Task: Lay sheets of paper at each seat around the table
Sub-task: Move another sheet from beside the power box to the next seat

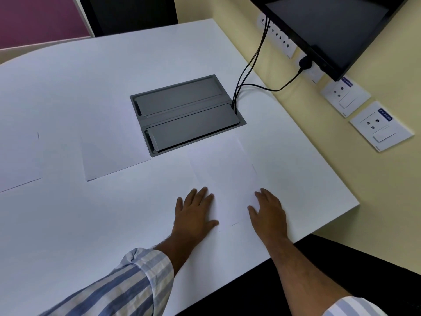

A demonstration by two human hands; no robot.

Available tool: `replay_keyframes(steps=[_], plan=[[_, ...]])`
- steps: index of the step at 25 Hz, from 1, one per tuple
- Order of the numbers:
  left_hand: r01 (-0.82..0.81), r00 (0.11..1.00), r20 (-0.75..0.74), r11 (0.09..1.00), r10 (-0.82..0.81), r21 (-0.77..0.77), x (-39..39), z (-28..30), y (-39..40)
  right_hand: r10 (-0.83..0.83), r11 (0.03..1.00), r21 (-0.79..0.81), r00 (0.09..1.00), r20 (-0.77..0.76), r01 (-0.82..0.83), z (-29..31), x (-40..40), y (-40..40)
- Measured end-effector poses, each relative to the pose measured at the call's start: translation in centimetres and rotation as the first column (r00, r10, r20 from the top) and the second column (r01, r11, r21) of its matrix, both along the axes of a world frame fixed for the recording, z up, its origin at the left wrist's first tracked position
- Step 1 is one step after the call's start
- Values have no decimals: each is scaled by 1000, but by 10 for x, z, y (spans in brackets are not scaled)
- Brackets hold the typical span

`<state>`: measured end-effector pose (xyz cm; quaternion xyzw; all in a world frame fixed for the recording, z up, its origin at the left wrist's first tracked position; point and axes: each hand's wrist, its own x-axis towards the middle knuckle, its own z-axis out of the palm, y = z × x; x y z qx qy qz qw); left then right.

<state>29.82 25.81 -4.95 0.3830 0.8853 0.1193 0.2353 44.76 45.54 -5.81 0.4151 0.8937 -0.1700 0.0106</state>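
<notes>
- Both hands lie flat, fingers spread: left hand (196, 210) on the near-left edge of the sheet (224, 179), right hand (268, 212) on its near-right edge. Neither pinches anything; they seem to press the paper down onto the table (68, 224).
- That sheet lies at the near right seat, between the hands and the grey cable box (188, 115), its far corner close to the box's rim.
- Two other sheets lie further left: a middle sheet (114, 151) just beside the box, and a left sheet (18, 160) cut off by the frame edge.
- Risk, as I judge it: lifting the palms unevenly could drag the paper askew, since one palm may cling to it.
- White paper on a white top is hard to see, so a crooked edge could go unnoticed.
- Pushed forward, the sheet could ride onto the cable box and sit uneven.
- Black cables (250, 65) run from the box up to the wall sockets (346, 96) beneath the screen (330, 26); a reaching sleeve could snag them.
</notes>
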Motion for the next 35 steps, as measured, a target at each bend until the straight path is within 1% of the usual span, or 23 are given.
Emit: replay_keyframes(steps=[8, 13, 22, 25, 30, 32, 35], plan=[[24, 999, 32, 998, -22, -62, -6, 5, 6, -65, 997, -44, 997, -45, 63, 0, -3, 1], [29, 999, 40, 998, -26, -59, -5, 7, 7, -90, 994, -66, 995, -46, 87, 0, -4, 1], [19, 999, 38, 998, -17, -52, -5, 6, 8, -97, 991, -102, 990, -100, 86, 1, -7, 3], [5, 999, 46, 1000, -5, -4, -4, 5, 4, -112, 988, -125, 985, -135, 95, 2, -7, 2], [-33, 996, 89, 986, 18, 165, -1, 2, -21, -153, 986, -111, 943, -296, 125, 20, -1, 3], [-71, 994, 97, 971, 50, 229, 1, 10, -34, -143, 987, -117, 937, -318, 110, 33, -5, 0], [-136, 990, 82, 947, 117, 290, -3, 34, -52, -108, 990, -121, 944, -312, 74, 50, -13, -11]])
